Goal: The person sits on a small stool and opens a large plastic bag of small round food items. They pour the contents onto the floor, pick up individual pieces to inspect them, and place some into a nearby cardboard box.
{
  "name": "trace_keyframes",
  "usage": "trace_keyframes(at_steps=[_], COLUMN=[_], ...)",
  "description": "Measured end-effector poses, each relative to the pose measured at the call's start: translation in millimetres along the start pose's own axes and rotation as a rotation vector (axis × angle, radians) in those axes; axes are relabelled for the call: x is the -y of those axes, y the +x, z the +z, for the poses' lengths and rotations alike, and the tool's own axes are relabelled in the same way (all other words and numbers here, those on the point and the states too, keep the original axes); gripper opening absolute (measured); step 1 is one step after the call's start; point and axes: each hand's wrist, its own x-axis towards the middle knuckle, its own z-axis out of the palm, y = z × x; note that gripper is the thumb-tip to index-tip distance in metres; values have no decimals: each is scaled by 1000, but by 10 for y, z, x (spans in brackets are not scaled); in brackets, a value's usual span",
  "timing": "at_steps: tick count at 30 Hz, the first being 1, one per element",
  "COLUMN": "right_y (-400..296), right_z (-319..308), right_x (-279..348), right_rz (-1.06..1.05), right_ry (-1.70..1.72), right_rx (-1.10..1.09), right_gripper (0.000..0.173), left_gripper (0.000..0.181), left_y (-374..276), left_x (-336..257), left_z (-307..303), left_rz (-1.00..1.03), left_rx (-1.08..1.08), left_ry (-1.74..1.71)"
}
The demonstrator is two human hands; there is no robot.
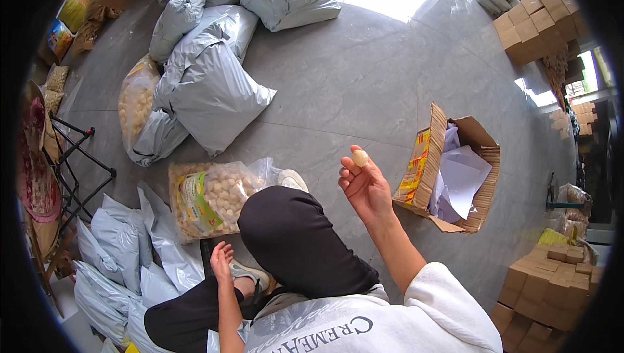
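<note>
My right hand point(365, 192) is raised above the grey floor, with a small pale tan ball point(360, 158) pinched between thumb and fingers. It looks dry and roundish; I cannot tell what it is made of. Low beside my bent legs, my left hand point(222, 259) holds nothing, its fingers slightly apart. Just beyond it lies a clear plastic bag point(231, 191) full of similar pale balls, bearing a green and yellow printed label. White-grey plastic mailing bags point(119, 241) are piled to the left of that hand.
An open cardboard box point(423, 173) holding crumpled white paper point(463, 182) stands right of my right hand. Large grey plastic sacks point(214, 90) are heaped ahead, beside another bag of balls point(136, 99). A folding chair frame point(73, 158) stands left; stacked cartons point(546, 285) are at right.
</note>
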Motion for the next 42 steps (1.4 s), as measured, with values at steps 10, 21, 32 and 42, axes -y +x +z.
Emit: trace_keyframes(at_steps=[10,21,32,42], right_y=[92,260,540,582], right_z=[-153,-395,-803,-2988], right_x=[408,822,713,-543], right_rz=[-200,-845,-1105,-488], right_ry=[-188,-941,-1397,-2040], right_rx=[-96,-274,-493,-441], right_gripper=[34,48,29,40], left_gripper=[33,33,32,32], left_y=[101,38,-103,-177], left_x=[114,57,-169,-283], left_z=[-122,-96,30,265], left_rz=[-12,-49,-61,-120], left_rx=[70,24,-18,-21], left_ry=[13,64,110,69])
